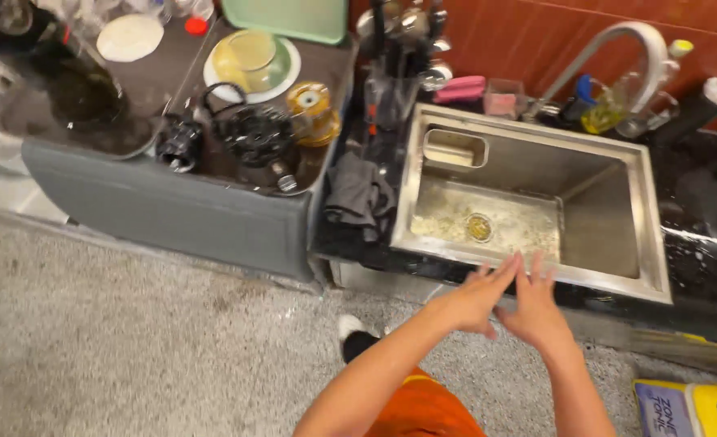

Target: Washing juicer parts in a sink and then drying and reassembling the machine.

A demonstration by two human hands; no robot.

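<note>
My left hand (pixel 476 298) and my right hand (pixel 535 306) are pressed together side by side, fingers stretched out, just in front of the near rim of a steel sink (pixel 609 279). Neither hand holds anything. The sink basin is wet with bits of debris around its drain (pixel 479 227). A curved tap (pixel 617 44) arches over the back right of the sink. A dark grey cloth (pixel 358 194) hangs over the counter edge left of the sink.
A grey drying tray (pixel 172 210) at left holds a dark pan, black appliance parts, a yellow jar and a plate with a bowl. Utensils stand in a holder behind the sink. Bottles line the back. A yellow and blue bag (pixel 690 409) lies on the speckled floor.
</note>
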